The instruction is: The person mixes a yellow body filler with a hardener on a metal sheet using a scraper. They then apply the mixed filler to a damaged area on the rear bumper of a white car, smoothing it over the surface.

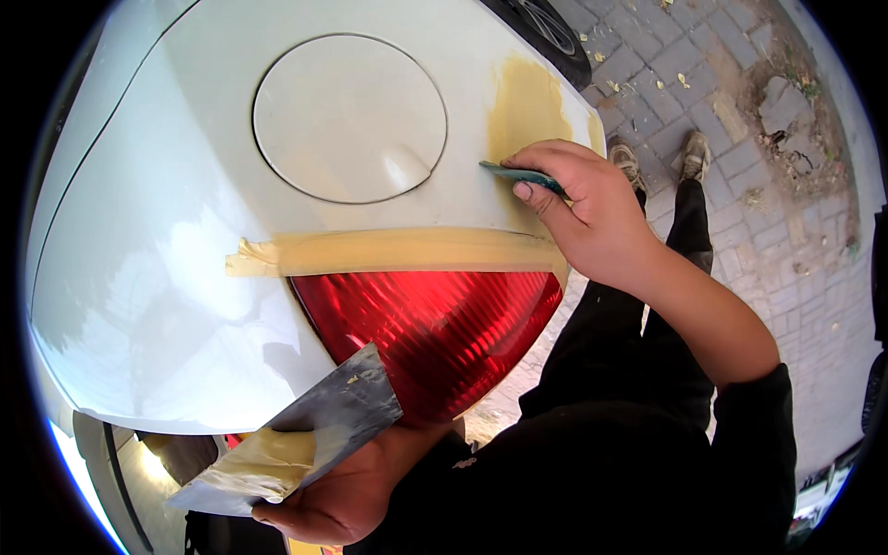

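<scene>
My right hand (592, 203) pinches a thin dark green spreader (527, 176) between thumb and fingers. Its edge rests on or just over the white car panel, at the lower border of a yellow-tan patch of body filler (527, 106). Low on the left, my left hand (338, 495) holds a flat grey mixing board (347, 398) from beneath; some of its fingers are hidden under it. A smeared mound of pale yellow filler (268, 462) lies on the board. Masking tape (388, 252) runs along the top of the red tail light (435, 324).
A round fuel flap (351, 116) sits shut in the white panel (166, 231). The car's wheel (546, 32) shows at the top. My shoes (692, 157) stand on grey paving (647, 83), with broken rubble (786, 116) by the wall at right.
</scene>
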Tool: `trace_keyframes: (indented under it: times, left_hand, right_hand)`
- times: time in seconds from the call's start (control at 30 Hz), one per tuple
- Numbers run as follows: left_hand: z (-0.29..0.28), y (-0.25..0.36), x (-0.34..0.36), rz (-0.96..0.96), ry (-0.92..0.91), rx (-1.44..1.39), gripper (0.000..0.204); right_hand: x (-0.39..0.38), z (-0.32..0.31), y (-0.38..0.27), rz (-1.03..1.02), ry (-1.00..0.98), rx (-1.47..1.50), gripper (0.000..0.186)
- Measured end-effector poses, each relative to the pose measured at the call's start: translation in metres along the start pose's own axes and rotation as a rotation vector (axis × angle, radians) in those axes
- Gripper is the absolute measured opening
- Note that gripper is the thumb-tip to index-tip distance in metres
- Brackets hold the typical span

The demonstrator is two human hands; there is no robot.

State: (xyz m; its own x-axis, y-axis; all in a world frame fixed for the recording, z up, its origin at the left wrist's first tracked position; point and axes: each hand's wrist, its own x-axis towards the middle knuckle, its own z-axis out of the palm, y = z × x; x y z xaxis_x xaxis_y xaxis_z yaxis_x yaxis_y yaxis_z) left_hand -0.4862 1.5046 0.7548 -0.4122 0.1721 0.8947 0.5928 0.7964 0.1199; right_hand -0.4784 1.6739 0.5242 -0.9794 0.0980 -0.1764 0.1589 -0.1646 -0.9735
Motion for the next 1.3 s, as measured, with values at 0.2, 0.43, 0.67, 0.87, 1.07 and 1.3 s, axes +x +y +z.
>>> trace_keyframes:
  times: [0.2,0.43,0.67,0.87,1.07,1.3]
  left_hand:
    - [0.010,-0.008,-0.002,0.010,-0.009,-0.021,0.103]
    - [0.003,-0.002,-0.003,0.054,-0.008,0.038,0.109]
    - [0.006,-0.002,-0.004,0.093,-0.027,0.055,0.116]
    - [0.001,-0.003,-0.006,0.110,-0.033,0.099,0.121]
    - [0.002,-0.005,-0.008,0.120,-0.043,0.135,0.127]
    - [0.005,-0.005,-0.006,0.145,-0.058,0.162,0.133]
  right_hand:
    - [-0.023,-0.005,-0.015,-0.040,-0.045,-0.003,0.019]
    - [0.024,-0.038,0.032,0.013,0.035,-0.006,0.023]
    - [0.091,-0.044,0.103,0.103,0.229,-0.254,0.023]
    - [0.071,-0.022,0.090,0.176,0.157,-0.065,0.020]
    - [0.009,-0.014,0.044,0.084,0.021,-0.016,0.017]
    - [-0.046,-0.003,0.001,-0.009,-0.033,0.027,0.017]
